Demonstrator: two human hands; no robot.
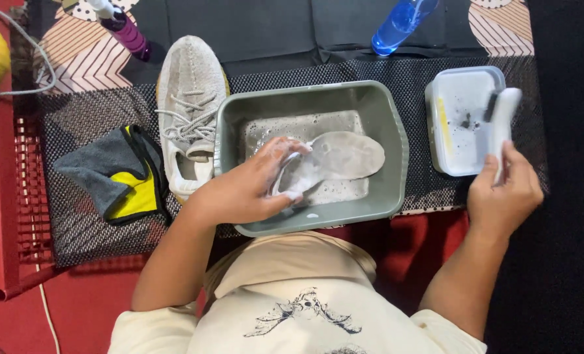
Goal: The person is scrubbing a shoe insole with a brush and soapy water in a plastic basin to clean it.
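My left hand (252, 183) grips the heel end of a grey shoe insole (341, 157), held over soapy water inside a grey-green plastic basin (396, 141). My right hand (501, 190) holds a white brush (505, 115) by its handle, with the brush head over a white rectangular tub (455, 88) of cloudy water with dark specks. A light grey knitted sneaker (190, 92) with laces lies left of the basin, toe pointing away from me.
A grey and yellow cloth (118, 174) lies left of the sneaker on a dark mesh mat (69, 216). A purple spray bottle (125, 29) and a blue bottle (400, 23) lie at the back. A red crate (3, 196) stands at far left.
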